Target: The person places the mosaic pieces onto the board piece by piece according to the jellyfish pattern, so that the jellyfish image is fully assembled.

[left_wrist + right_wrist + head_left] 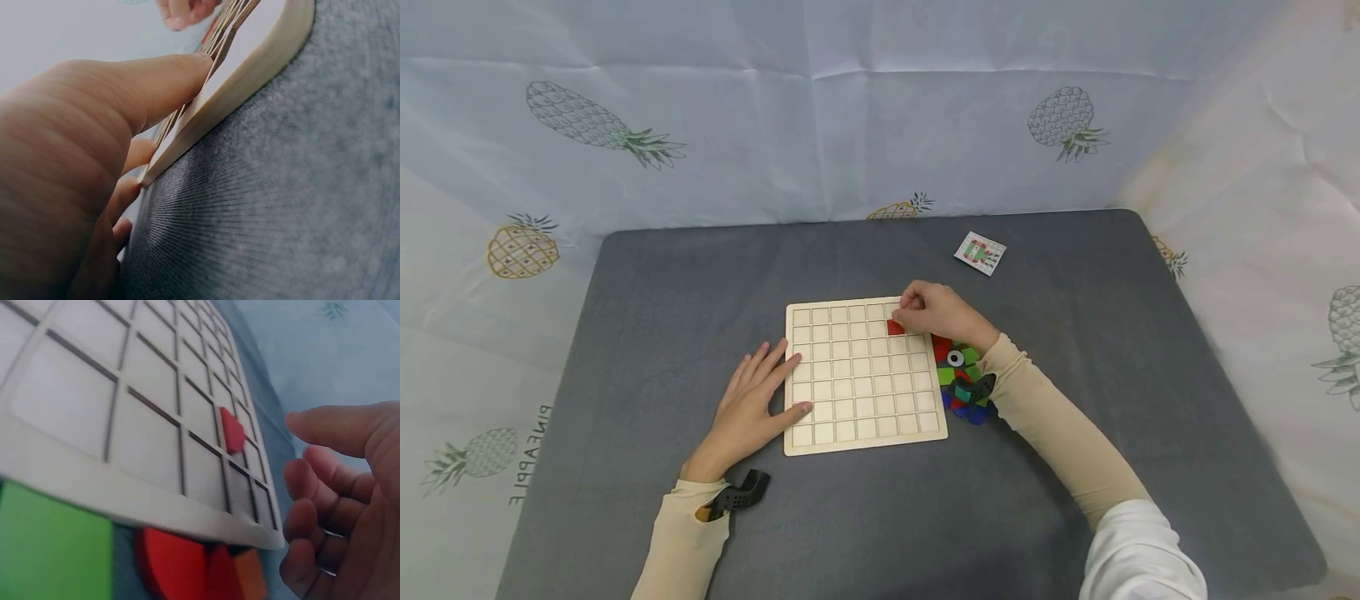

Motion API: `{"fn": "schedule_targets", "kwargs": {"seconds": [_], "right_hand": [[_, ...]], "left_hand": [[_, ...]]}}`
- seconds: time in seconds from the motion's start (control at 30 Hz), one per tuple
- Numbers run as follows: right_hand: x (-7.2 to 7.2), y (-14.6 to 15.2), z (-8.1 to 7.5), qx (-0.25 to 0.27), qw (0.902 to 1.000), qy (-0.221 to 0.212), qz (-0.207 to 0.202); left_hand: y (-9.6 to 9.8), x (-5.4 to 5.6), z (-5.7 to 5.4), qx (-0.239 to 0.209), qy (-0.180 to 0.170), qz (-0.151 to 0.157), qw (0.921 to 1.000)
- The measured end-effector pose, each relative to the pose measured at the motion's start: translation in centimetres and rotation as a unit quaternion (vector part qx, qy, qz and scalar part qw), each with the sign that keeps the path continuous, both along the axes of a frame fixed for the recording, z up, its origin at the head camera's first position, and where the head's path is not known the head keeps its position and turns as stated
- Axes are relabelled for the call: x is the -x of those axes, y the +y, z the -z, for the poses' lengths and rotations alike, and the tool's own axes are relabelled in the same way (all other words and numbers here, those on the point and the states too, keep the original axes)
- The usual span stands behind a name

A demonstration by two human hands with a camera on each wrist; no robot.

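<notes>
A pale wooden grid board point(844, 387) lies flat on the table. My left hand point(751, 408) rests at its left side with fingers spread. The thumb point(169, 81) lies over the board's edge in the left wrist view, other fingertips along the rim. One red tile point(232, 430) sits in the grid near the far right corner, slightly tilted. Just above and beside that tile is my right hand point(943, 312). In the right wrist view its fingers point(302, 481) are loosely bent, apart from the thumb, and nothing shows between them.
Against the board's right edge lies a pile of coloured pieces, with a green square point(53, 544), a red piece point(174, 562) and a white ring point(955, 358); the right forearm partly covers it. A small picture card point(981, 253) lies at the back right of the grey table point(700, 275).
</notes>
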State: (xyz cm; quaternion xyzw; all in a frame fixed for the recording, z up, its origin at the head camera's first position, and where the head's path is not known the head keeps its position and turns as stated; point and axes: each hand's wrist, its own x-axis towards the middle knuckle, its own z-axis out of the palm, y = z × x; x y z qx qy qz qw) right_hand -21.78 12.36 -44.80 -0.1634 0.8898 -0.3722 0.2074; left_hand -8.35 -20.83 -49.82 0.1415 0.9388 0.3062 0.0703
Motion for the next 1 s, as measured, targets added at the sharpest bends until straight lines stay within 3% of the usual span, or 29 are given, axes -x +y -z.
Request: {"fn": "schedule_targets", "kwargs": {"seconds": [0.17,0.43,1.0], "right_hand": [[0.2,1.8,-1.2,0.026,0.9996,-0.008,0.010],[-0.1,4.8,-2.6,0.018,0.9995,-0.003,0.027],[-1.5,8.3,-2.1,-0.033,0.9992,0.001,0.023]], "left_hand": [[0.1,0.0,0.0,-0.001,-0.001,0.001,1.0000],[0.0,0.0,0.2,0.001,0.004,0.002,1.0000],[0.0,0.0,0.1,0.004,0.002,0.005,1.0000]]}}
